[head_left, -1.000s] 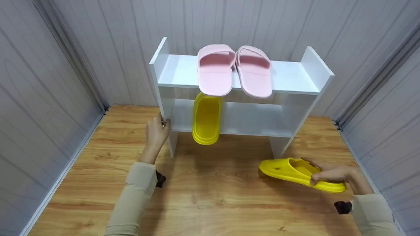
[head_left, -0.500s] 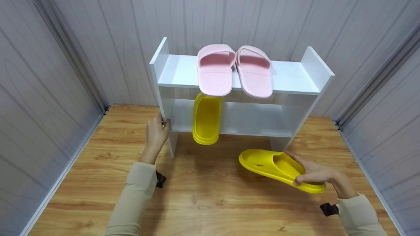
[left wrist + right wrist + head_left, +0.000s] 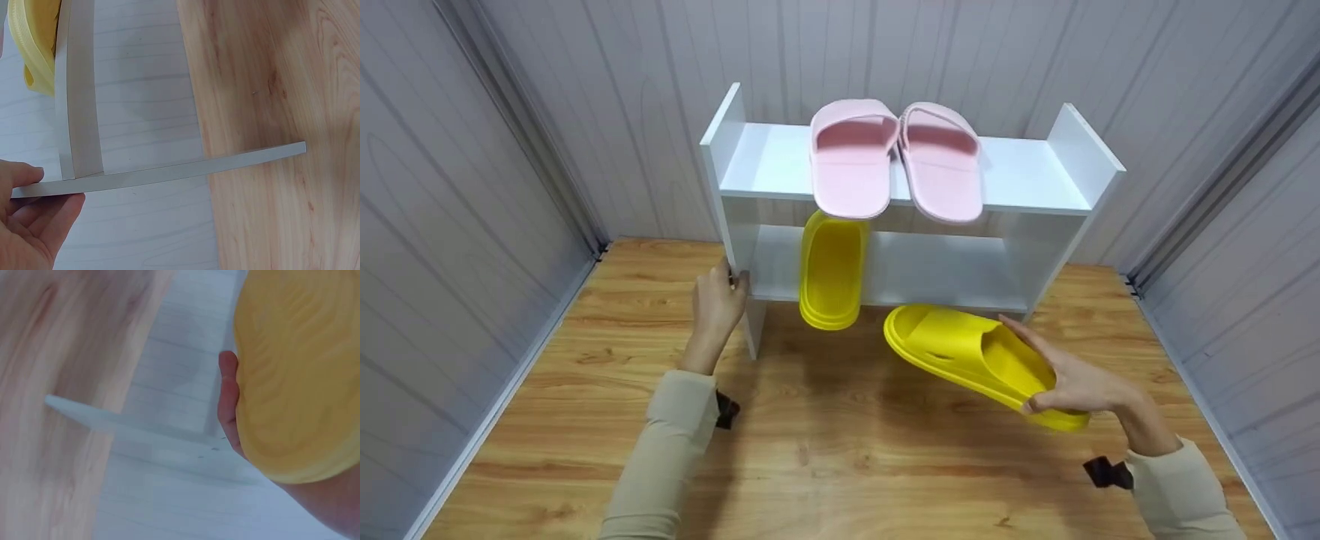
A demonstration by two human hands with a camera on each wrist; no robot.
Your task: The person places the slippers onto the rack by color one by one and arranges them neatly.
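My left hand grips the left side panel of a white shelf rack. In the left wrist view, thumb and fingers pinch that panel from both faces. My right hand holds a yellow slipper by its heel end, its toe pointing left in front of the lower shelf. The right wrist view shows the ridged sole of this yellow slipper, with fingers along its edge. A second yellow slipper lies on the lower shelf toward the left, heel jutting past the front edge, its toe hidden under the top shelf.
Two pink slippers sit side by side on the top shelf, heels over its front edge. The rack stands on a wood-look floor. Pale panelled walls enclose it behind and on both sides.
My right hand has carried the yellow slipper left and upward, from beside the rack's right leg to in front of the lower shelf. The left hand has stayed on the side panel.
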